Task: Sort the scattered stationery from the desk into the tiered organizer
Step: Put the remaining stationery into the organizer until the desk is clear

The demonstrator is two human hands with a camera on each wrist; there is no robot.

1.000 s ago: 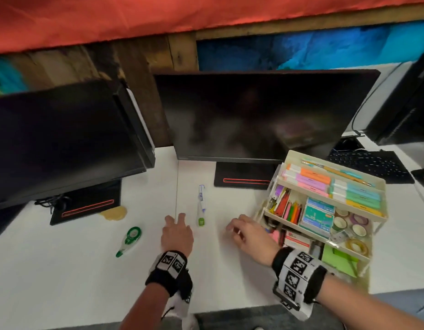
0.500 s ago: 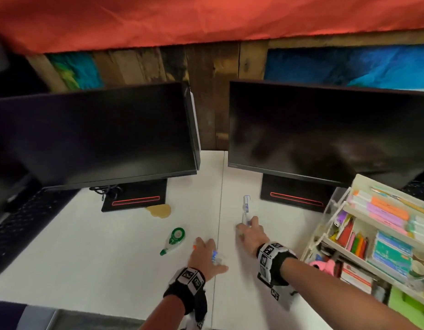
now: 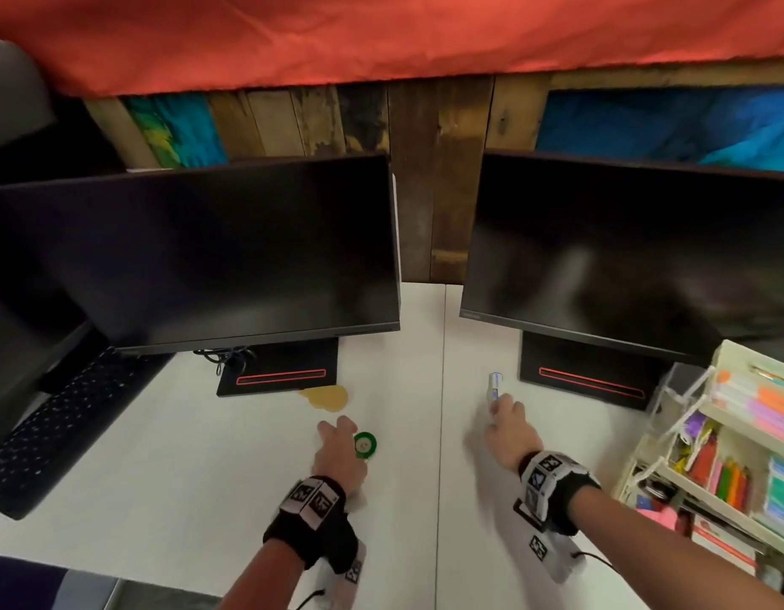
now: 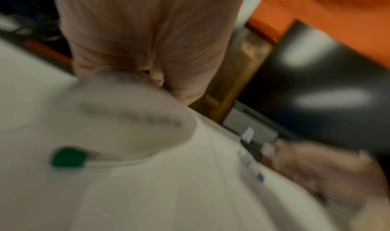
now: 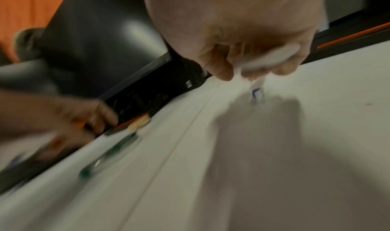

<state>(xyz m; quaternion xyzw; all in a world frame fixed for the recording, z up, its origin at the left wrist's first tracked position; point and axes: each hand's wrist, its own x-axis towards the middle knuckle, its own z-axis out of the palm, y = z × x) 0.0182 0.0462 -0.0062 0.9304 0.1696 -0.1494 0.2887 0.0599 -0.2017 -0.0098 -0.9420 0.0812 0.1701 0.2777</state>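
Note:
A green-and-white correction tape [image 3: 364,444] lies on the white desk [image 3: 161,477]. My left hand [image 3: 337,429] lies over its left side with fingers stretched forward; the blurred left wrist view shows the tape [image 4: 67,157] just under my palm. My right hand [image 3: 498,405] grips a white pen [image 3: 495,385] that points away from me. In the right wrist view its fingers [image 5: 219,71] curl round the pen's barrel [image 5: 272,59], tip down near the desk. The tiered organizer [image 3: 719,358] stands at the right edge, holding several coloured items.
Two dark monitors [image 3: 231,257] [image 3: 623,266] stand at the back on black stands [image 3: 280,372] [image 3: 588,380]. A black keyboard [image 3: 51,438] lies at the far left. A yellowish patch [image 3: 324,396] sits on the desk just beyond my left hand.
My head has turned left, so the organizer slid to the right edge. My left hand moved left onto the correction tape. My right hand closed on the pen.

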